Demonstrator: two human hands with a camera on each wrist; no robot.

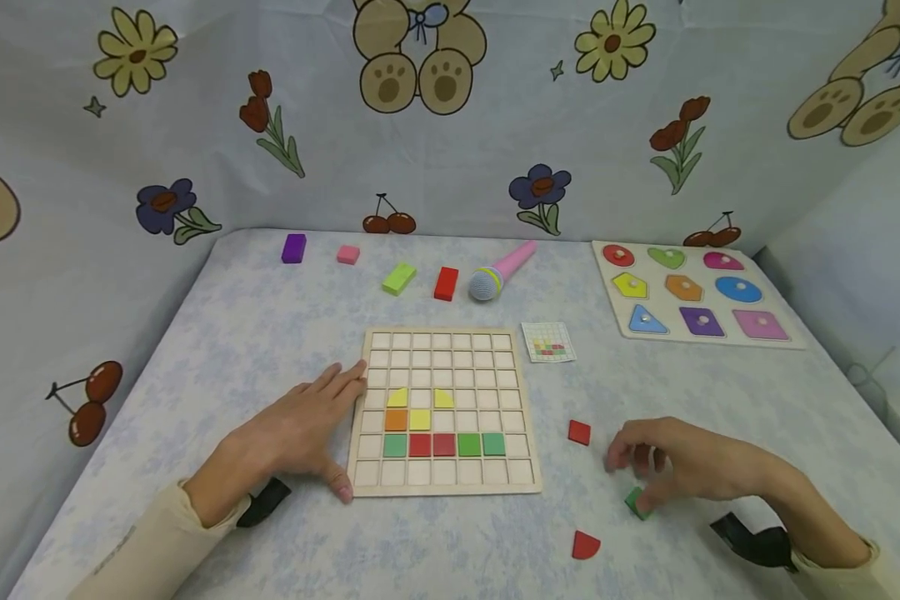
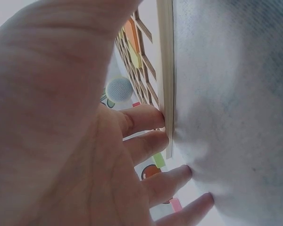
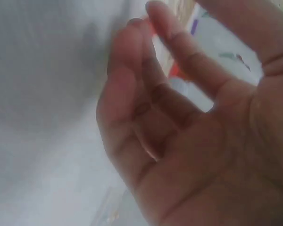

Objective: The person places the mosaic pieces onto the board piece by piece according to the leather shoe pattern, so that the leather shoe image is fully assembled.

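A wooden grid board (image 1: pixel 441 494) lies flat on the table, with yellow, orange, red and green pieces in several cells. My left hand (image 1: pixel 303 425) rests along its left side, straight fingertips at the edge and the thumb by the near corner; in the left wrist view the fingertips (image 2: pixel 155 117) meet the board's side. Right of the board, my right hand (image 1: pixel 686 462) hovers low with loosely bent fingers. Its thumb tip overlaps a small green piece (image 1: pixel 633 503), while the index finger stands apart. Nearby lie a red square (image 1: pixel 579 432) and a red quarter-circle (image 1: pixel 586 545).
A small pattern card (image 1: pixel 548 342) lies beside the board's far right corner. Behind are purple (image 1: pixel 294 248), pink (image 1: pixel 348 255), lime (image 1: pixel 399 279) and red (image 1: pixel 446 284) blocks and a toy microphone (image 1: pixel 501 272). A knobbed shape puzzle (image 1: pixel 697 330) sits far right.
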